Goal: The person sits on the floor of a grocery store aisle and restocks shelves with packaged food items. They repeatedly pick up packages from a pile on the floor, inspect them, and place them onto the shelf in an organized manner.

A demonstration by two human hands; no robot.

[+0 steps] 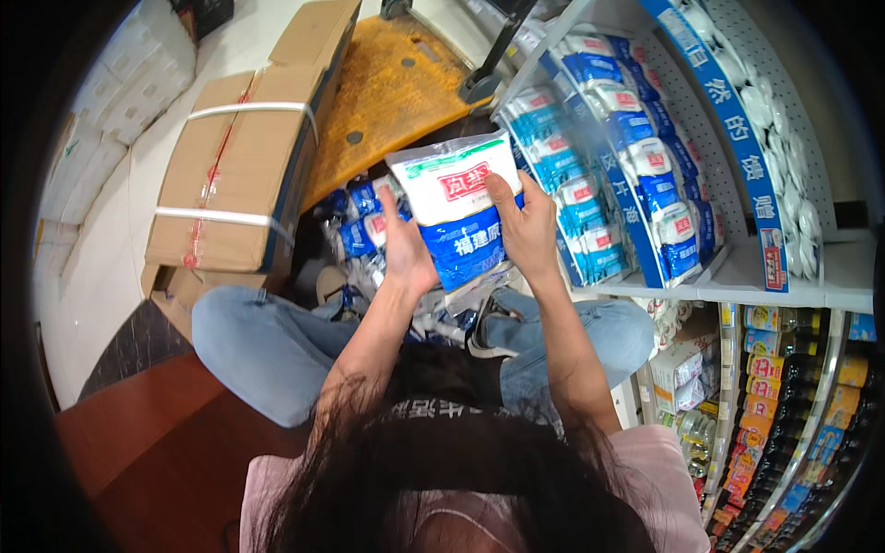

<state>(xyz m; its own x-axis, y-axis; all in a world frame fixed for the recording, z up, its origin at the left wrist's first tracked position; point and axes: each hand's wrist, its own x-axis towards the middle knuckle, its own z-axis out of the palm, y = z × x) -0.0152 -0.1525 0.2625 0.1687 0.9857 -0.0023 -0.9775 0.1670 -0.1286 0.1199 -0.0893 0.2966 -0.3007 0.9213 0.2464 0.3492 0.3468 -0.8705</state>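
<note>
A white-and-blue plastic bag of salt (449, 200) is held up before me, tilted, its printed front towards me. My right hand (529, 225) grips its right edge, thumb on the front. At the lower left edge, my left hand (409, 252) supports the bag with its palm; the thumb stands apart and the other fingers are hidden behind the bag. Below, between my legs, lie several similar bags (363, 231) in clear plastic wrapping, partly covered by my hands.
Strapped cardboard cartons (225, 166) stand at left beside a yellow platform trolley (394, 90). White wrapped packs (131, 76) are stacked farther left. At right, shelf bins hold blue salt bags (657, 200) and teal bags (581, 193). Bottles (760, 387) fill the lower-right shelves.
</note>
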